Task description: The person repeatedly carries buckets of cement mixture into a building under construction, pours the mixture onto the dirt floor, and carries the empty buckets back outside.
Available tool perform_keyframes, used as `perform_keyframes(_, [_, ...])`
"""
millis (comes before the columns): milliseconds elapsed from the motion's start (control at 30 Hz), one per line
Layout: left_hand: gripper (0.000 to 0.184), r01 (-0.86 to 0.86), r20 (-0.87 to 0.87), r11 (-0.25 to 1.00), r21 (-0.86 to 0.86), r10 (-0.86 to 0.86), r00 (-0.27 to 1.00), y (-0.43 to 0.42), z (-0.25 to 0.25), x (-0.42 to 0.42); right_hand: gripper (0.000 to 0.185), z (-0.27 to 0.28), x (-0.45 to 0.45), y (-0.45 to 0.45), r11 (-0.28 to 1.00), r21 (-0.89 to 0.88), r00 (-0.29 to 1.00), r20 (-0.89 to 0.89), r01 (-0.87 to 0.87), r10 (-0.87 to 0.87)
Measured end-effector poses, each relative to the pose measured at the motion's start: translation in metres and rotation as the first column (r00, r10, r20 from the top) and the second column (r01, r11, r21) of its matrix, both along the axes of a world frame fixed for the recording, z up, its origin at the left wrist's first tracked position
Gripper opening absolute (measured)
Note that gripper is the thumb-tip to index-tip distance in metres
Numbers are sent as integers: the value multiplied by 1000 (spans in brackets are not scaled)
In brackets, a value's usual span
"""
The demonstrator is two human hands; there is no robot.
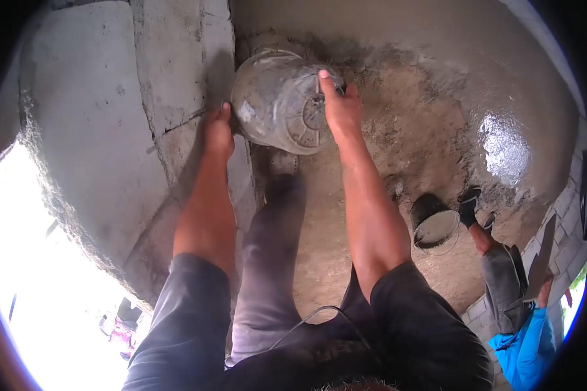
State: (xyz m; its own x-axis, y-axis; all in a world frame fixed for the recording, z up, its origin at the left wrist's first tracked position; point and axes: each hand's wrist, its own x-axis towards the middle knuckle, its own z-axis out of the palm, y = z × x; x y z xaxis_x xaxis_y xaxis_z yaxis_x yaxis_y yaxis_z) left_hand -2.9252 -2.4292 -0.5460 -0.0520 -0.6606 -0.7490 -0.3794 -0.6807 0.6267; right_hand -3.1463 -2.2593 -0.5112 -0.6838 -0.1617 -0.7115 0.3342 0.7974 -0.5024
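Note:
A grey, cement-smeared bucket [264, 101] is tipped over between my hands, its ribbed base turned toward me and its mouth facing away. My right hand [343, 112] grips the base edge, thumb lying over the bottom and the other fingers partly hidden. At the bucket's left side is my left hand [220, 133], closed against it with most fingers out of sight. Wet grey mortar [397, 23] spreads over the surface beyond the bucket. The bucket hides whatever lies at its mouth.
Large pale blocks [98, 124] form a wall on my left. Rough brown ground [404, 124] lies to the right. A black bucket [430, 207] with grey contents stands near a co-worker in a blue top [528, 348], who holds a long flat tool [541, 260]. Shiny wet mortar [504, 150] lies beyond.

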Motion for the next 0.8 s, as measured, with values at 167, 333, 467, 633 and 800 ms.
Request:
perform_keyframes(167, [43, -210, -216, 954, 216, 256, 942, 36, -16, 26, 89, 52, -5, -34, 981, -91, 969, -198, -170, 150])
perform_keyframes(333, [31, -275, -315, 915, 297, 365, 876, 64, -21, 45, 81, 71, 4, -30, 952, -42, 917, -285, -304, 280])
perform_keyframes(467, [29, -144, -454, 951, 275, 261, 852, 54, -16, 13, 76, 107, -15, -21, 963, -58, 898, -380, -264, 223])
perform_keyframes(633, [28, 19, -505, 966, 258, 118, 855, 74, 43, -17, 70, 115, -34, 37, 964, -239, 935, -353, -120, 29])
perform_keyframes(800, [30, 321, -390, 946, 42, -280, 877, 86, 100, -44, 67, 80, -30, 152, 843, -472, 966, 131, 258, -223])
